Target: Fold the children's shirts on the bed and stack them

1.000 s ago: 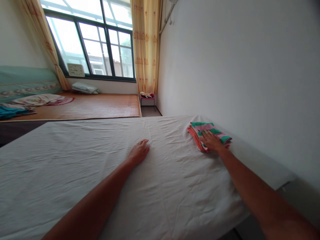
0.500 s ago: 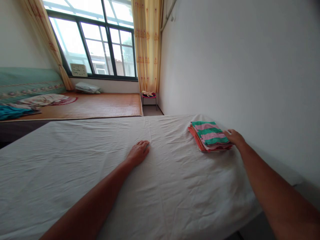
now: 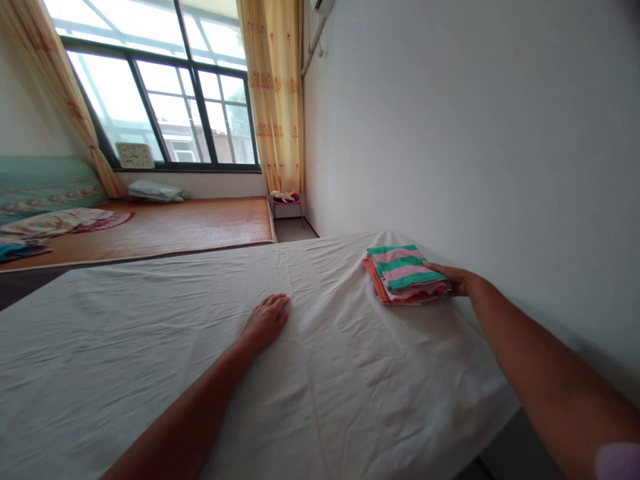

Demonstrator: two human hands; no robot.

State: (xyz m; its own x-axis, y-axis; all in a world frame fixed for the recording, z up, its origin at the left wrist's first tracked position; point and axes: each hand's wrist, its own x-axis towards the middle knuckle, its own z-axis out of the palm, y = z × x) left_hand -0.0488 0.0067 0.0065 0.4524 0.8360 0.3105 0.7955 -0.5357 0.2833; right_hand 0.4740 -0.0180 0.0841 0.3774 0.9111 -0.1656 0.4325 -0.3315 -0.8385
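A stack of folded cloths (image 3: 407, 272) lies on a white sheet (image 3: 350, 380) towards the right, close to the wall. Green and pink stripes mark its top cloth, while orange and red edges show underneath. My right hand (image 3: 454, 279) grips the stack's right side, thumb on top and the other fingers hidden at the edge or below. Left of the stack and apart from it, my left hand (image 3: 265, 321) rests flat on the sheet, palm down and holding nothing.
A white wall (image 3: 450, 133) runs along the right. Beyond the sheet stands a low bed with a brown mat (image 3: 210, 220), bearing cloths and a pillow (image 3: 155, 191). A small stool (image 3: 286, 200) sits in the corner by the yellow curtain (image 3: 275, 100).
My right hand has closed further onto the right edge of the stack, with its thumb now over the top cloth. My left hand stays flat. The camera view has turned slightly.
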